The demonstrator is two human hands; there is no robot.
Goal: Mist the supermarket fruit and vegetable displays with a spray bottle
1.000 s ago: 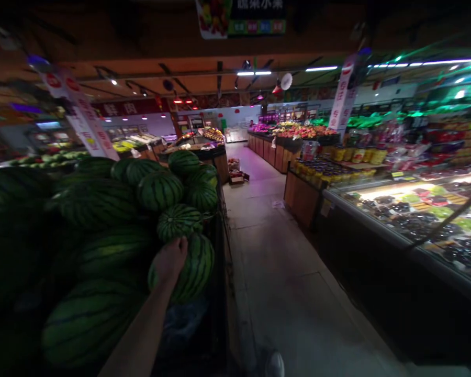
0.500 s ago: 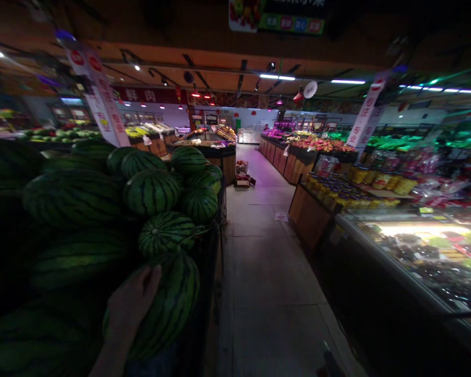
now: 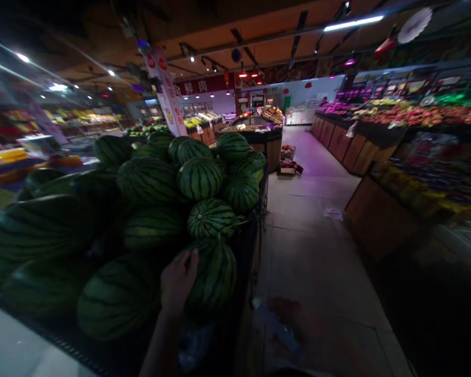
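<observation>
My left hand [image 3: 177,280] reaches in from the bottom and rests against the upper left side of a striped green watermelon [image 3: 215,275]. Its fingers are bent and a little apart, not wrapped round the fruit. This watermelon lies at the near right corner of a heap, touching a smaller striped watermelon [image 3: 211,218] behind it. Low over the aisle, my right hand [image 3: 292,314] is dark and smeared by motion. It appears closed around a long, flat blue-grey object [image 3: 275,324], whose kind I cannot make out.
More watermelons [image 3: 149,180] fill the dark-edged stand on the left. The aisle floor [image 3: 302,251] runs ahead, with a piece of litter [image 3: 333,213] and a low box [image 3: 288,167] on it. Wooden-sided produce stands [image 3: 337,139] line the right side.
The view has swung left, so more of the watermelon heap and its near edge shows. My left hand stays on the same watermelon. The right hand's blue-grey object has come further into view.
</observation>
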